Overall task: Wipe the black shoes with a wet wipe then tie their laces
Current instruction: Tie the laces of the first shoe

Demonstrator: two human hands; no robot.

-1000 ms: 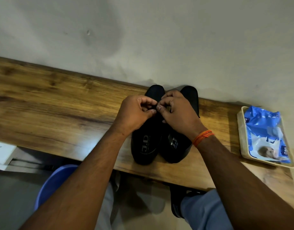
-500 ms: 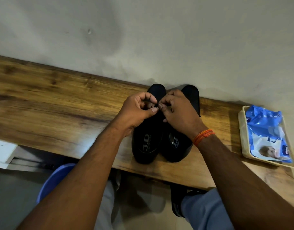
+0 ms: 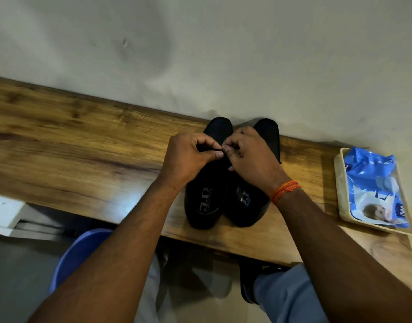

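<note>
A wooden bench (image 3: 72,141) runs along a pale wall. Toward its right half, two black shoes (image 3: 207,194) stand side by side, touching, toes at the back edge by the wall and heels at the front edge. Above them the left hand (image 3: 188,157) is curled, thumb and forefinger pinched on a thin black lace (image 3: 214,149). The right hand (image 3: 251,155), an orange thread band (image 3: 284,191) on its wrist, meets it fingertip to fingertip, pinching the same lace. Near the right end, a cream tray (image 3: 340,190) holds a blue wet wipe pack (image 3: 375,190).
</note>
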